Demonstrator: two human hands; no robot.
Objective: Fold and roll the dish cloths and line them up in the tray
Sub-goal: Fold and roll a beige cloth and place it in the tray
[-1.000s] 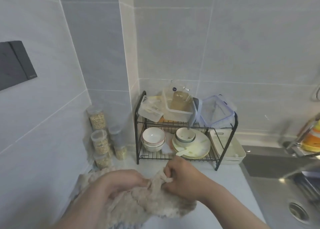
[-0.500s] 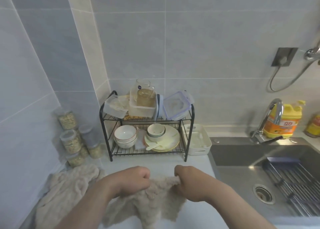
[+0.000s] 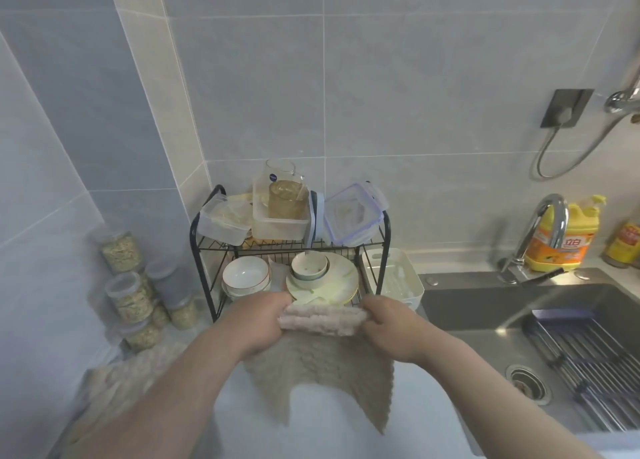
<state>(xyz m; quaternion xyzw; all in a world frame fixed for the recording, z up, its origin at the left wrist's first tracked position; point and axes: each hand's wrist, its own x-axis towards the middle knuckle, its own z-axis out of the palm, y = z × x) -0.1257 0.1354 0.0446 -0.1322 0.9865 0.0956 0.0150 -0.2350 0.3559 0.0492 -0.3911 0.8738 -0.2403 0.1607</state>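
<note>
A beige fluffy dish cloth (image 3: 325,361) hangs in the air above the white counter, held up by its top edge. My left hand (image 3: 258,323) grips the cloth's left top corner and my right hand (image 3: 391,330) grips the right top corner. The top edge is doubled over between the hands. More beige cloths (image 3: 121,382) lie in a heap on the counter at the left, partly hidden by my left forearm. A white plastic tray (image 3: 412,282) stands right of the dish rack, beyond my right hand.
A black wire dish rack (image 3: 204,250) with bowls, plates and plastic boxes stands against the wall. Jars of grain (image 3: 128,292) are stacked in the left corner. A steel sink (image 3: 519,306) with faucet (image 3: 540,230) and yellow detergent bottle (image 3: 564,240) lies at right.
Both hands lifted one cloth off the heap and moved right and up, spreading its top edge apart so it now hangs stretched between them. The view also swung right.
</note>
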